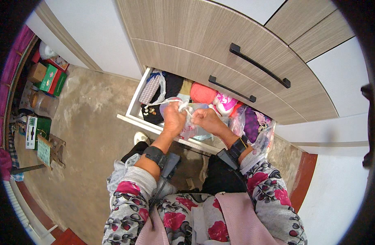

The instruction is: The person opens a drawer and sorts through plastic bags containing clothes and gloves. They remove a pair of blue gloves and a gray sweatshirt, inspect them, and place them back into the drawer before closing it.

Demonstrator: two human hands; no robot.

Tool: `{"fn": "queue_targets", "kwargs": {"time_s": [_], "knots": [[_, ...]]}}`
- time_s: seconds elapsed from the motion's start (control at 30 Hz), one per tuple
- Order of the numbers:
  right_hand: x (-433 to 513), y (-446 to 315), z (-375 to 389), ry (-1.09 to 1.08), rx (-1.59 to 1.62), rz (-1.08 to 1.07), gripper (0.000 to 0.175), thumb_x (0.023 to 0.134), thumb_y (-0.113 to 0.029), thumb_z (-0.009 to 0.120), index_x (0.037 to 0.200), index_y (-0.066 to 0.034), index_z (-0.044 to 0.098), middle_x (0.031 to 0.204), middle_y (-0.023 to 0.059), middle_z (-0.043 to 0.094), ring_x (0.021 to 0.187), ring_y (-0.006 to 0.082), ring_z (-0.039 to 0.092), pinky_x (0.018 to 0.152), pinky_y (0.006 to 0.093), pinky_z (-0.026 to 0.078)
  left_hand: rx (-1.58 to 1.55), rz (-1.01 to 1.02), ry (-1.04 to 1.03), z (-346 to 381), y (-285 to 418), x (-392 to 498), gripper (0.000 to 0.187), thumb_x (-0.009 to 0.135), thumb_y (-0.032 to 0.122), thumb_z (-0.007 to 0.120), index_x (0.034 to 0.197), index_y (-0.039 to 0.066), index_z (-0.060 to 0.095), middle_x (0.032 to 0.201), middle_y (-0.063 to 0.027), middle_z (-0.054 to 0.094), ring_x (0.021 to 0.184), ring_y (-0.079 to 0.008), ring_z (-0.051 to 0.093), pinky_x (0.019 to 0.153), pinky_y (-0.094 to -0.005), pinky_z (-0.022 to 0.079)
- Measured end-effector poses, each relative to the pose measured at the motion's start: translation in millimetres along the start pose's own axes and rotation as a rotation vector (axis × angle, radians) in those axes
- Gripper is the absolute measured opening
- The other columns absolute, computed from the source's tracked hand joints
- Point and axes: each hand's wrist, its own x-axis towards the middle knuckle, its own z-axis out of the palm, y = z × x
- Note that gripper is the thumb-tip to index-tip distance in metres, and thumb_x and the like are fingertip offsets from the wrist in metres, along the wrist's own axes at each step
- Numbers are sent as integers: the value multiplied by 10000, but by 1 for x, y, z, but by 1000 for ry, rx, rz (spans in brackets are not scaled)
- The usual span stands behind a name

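Both my hands meet above an open white drawer. My left hand grips the gathered neck of a clear plastic bag with red print. Close beside it on the right, my right hand pinches a white cord or twisted strip at the bag's neck. The bag's contents are hard to make out. Behind my hands, the drawer holds a coral yarn ball or bundle, a pink-and-white package, a checked cloth, black fabric and purple fabric by clear plastic.
Closed wood-grain drawers with black handles rise beyond the open one. On the concrete floor at the left stand a small folding stool, a green box and a clear container. One white shoe is near the drawer front.
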Motion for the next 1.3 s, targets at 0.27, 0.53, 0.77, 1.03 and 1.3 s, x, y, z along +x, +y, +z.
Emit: {"fn": "queue_targets", "kwargs": {"time_s": [0.27,0.53,0.77,1.03,1.3], "knots": [[6,-4,-6,99,48,57,179,826,-118,576,968,-45,658,717,25,631,631,81,566,555,264,470,-671,-471,-239,-12,14,5,258,701,-74,621,945,12,617,843,-29,621,743,-117,577,701,-263,481],[7,-18,-10,240,-68,-268,119,806,-130,565,830,-26,617,727,107,594,669,174,596,616,318,484,-408,-393,-330,-18,8,6,222,734,-24,644,949,13,606,880,-30,613,766,-122,569,694,-276,475],[12,-14,-15,291,-719,-507,90,710,-116,556,696,-28,547,696,153,585,624,336,582,556,421,456,472,47,-258,-29,14,1,135,743,27,587,874,9,568,905,-199,599,854,-372,603,714,-419,487],[9,65,-32,39,-1087,-78,149,713,-168,535,733,-76,650,739,161,650,689,342,638,644,446,520,880,-187,-672,-63,-20,-14,155,768,121,569,880,43,641,875,-190,656,856,-334,638,737,-427,510],[5,38,-41,74,-440,-250,147,758,-157,538,742,-26,602,720,197,610,694,321,619,632,407,490,-992,-593,-466,-55,-11,11,311,926,324,526,1017,40,615,1026,-63,629,950,-217,602,902,-367,448]]}}
